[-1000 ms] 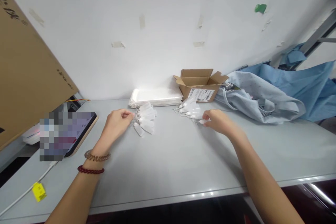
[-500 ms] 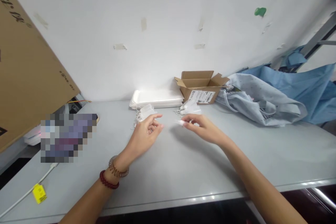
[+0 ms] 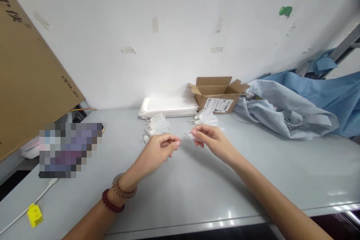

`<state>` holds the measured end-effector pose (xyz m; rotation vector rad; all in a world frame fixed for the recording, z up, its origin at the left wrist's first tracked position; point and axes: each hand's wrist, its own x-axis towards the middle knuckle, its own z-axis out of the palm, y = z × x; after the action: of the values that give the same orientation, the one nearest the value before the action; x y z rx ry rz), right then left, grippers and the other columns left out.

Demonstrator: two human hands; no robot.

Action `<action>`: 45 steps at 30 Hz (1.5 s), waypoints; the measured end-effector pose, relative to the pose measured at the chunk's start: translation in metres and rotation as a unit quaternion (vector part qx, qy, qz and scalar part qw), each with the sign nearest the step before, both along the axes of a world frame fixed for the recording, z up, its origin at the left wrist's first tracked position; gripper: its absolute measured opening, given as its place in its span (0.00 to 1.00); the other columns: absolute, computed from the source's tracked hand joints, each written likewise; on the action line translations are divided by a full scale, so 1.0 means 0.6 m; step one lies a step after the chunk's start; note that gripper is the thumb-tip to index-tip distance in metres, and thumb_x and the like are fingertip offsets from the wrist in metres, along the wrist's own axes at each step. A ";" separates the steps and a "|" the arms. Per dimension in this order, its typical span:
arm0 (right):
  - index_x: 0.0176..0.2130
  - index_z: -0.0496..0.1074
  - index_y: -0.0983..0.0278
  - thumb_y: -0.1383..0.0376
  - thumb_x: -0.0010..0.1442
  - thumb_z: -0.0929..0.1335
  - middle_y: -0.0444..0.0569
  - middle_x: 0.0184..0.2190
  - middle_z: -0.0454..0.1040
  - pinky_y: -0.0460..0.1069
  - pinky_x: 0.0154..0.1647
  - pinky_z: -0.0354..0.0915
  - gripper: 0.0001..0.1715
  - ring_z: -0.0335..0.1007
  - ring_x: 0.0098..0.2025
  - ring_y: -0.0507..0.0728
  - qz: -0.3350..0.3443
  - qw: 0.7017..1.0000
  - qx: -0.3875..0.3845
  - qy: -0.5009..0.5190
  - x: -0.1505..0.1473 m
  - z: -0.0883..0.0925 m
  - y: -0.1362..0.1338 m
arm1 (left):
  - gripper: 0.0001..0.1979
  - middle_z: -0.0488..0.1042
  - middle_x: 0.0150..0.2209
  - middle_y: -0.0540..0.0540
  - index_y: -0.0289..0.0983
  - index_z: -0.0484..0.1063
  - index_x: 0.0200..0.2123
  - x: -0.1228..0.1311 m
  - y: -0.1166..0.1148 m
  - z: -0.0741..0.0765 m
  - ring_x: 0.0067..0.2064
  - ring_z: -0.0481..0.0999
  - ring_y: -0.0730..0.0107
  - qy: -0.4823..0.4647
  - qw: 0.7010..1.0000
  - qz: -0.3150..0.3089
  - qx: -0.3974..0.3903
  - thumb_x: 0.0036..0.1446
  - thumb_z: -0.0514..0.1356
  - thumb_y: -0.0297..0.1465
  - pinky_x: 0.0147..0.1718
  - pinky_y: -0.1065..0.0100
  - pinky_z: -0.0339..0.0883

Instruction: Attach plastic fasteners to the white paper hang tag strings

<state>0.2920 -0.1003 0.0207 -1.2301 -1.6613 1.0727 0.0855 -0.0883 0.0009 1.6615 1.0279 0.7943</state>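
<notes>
My right hand pinches a small white, partly see-through tag above the grey table; a thin string end sticks out to the left, and the fingers hide much of it. Level with it on the left, a short gap away, my left hand is closed, thumb against fingertips; anything between them is too small to make out. Behind my left hand lies a pile of clear tags with white strings. A second pile of such tags lies beyond my right hand.
A stack of flat white sleeves lies by the wall beside an open cardboard box. Light blue cloth is heaped at the right. A blurred-out object and a white cable with a yellow label are left.
My left hand has lowered slightly and its loosely spread fingers have closed into a pinch. My right hand has turned a little, still holding the small tag, whose string end now shows.
</notes>
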 end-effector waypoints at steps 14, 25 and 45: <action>0.31 0.70 0.65 0.54 0.60 0.65 0.44 0.23 0.69 0.47 0.29 0.58 0.17 0.60 0.25 0.50 0.026 1.000 0.011 0.014 -0.006 -0.009 0.000 | 0.14 0.68 0.25 0.50 0.34 0.73 0.30 -0.002 0.007 -0.006 0.25 0.65 0.76 -0.097 0.994 -0.006 -0.055 0.56 0.59 0.40 0.25 0.72 0.60; 0.33 0.72 0.66 0.54 0.60 0.65 0.45 0.23 0.69 0.46 0.28 0.60 0.17 0.60 0.24 0.50 0.051 0.998 0.007 0.025 -0.012 -0.015 -0.002 | 0.10 0.69 0.29 0.49 0.34 0.73 0.31 0.008 0.002 -0.013 0.26 0.65 0.79 -0.216 0.962 -0.030 -0.162 0.56 0.61 0.37 0.24 0.74 0.59; 0.39 0.64 0.63 0.54 0.60 0.65 0.40 0.18 0.65 0.44 0.22 0.52 0.16 0.59 0.22 0.49 0.025 0.999 -0.019 0.024 -0.023 -0.035 -0.007 | 0.12 0.67 0.20 0.51 0.34 0.70 0.25 0.023 -0.013 -0.010 0.23 0.64 0.75 -0.067 0.997 0.022 -0.043 0.55 0.58 0.36 0.24 0.71 0.59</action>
<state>0.2779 -0.1043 -0.0001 -1.1824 -1.6491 1.1601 0.0993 -0.0963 -0.0051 1.4956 0.9933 0.8666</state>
